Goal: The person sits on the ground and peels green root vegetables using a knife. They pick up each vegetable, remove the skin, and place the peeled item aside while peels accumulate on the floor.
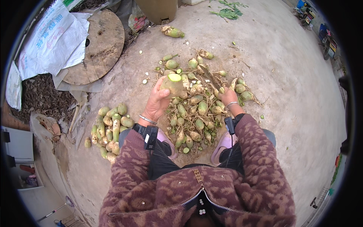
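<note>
Left hand was grasping a green radish, thumb laid across its near side; pale cut end faced up toward the camera, long axis foreshortened, so exact tilt could not be told; right hand was closed round the handle of a knife, whose blade ran forward and leftward from the fist; the held radish lay to the left of the right hand, roughly level with it, the left hand being the one on it; blade and radish stood apart, with a gap between them over the pile; the blade's long axis slanted toward the far side of the radish rather than straight at it; below both hands, a loose pile of radishes, roots and leaves spread between the shoes, crowding the ground under the gap; to the left, beyond the left wrist, a second heap lay near the left knee; past the pile, a lone radish lay well apart, near a bucket; a wooden disc and white sack bounded the far left; widest bare room was on the right, where concrete ran out past the right forearm.
</note>
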The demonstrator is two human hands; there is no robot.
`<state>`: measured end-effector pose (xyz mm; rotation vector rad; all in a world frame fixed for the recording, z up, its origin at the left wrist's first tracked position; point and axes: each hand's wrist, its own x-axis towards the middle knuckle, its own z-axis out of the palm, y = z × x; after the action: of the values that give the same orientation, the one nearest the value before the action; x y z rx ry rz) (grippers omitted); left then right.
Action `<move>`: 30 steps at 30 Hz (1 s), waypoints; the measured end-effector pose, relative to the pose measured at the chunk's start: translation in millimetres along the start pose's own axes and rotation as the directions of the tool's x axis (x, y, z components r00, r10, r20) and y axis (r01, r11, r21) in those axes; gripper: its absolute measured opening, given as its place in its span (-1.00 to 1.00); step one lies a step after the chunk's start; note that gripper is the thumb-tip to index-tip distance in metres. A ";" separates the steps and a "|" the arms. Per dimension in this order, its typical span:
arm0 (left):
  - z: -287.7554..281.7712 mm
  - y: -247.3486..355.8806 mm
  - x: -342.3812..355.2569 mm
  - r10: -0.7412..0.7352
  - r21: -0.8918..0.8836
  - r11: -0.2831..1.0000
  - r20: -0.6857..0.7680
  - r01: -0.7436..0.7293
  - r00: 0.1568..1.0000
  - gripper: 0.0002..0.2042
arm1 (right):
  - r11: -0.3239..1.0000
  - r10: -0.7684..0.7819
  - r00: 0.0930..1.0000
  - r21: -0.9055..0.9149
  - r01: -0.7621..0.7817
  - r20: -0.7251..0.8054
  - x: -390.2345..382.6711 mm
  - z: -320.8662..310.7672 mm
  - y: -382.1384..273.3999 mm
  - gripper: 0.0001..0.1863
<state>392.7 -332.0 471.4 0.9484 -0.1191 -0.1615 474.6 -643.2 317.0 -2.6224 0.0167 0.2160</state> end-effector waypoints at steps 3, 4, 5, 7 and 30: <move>-9.6 5.4 3.6 0.045 -0.057 0.997 -0.104 -0.051 0.994 -0.31 | 0.982 0.013 0.990 0.188 0.014 -0.142 1.3 0.1 -11.4 -0.71; -15.0 11.4 0.9 0.075 -0.126 0.988 -0.094 -0.086 0.993 -0.32 | 0.957 0.017 0.987 0.287 0.031 -0.163 2.6 -1.2 -18.2 -0.72; -22.5 19.5 -6.0 0.092 -0.187 0.976 -0.116 -0.112 0.989 -0.32 | 0.853 0.097 0.992 0.520 -0.044 -0.075 0.8 -2.3 -24.3 -0.79; -41.3 42.0 -27.7 0.171 -0.308 0.932 -0.086 -0.189 0.982 -0.34 | 0.678 0.087 0.996 0.732 -0.069 0.013 -1.3 -6.2 -36.6 -0.87; -308.7 -150.5 -502.1 -0.369 -0.323 0.836 -0.929 -0.443 -0.018 -0.51 | 0.547 0.009 0.882 0.736 -0.399 0.471 -62.6 -5.9 -88.1 -0.88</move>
<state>-59.8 -76.8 154.9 0.2055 1.3228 0.6242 418.3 -570.9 374.6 -1.5650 0.2349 0.6793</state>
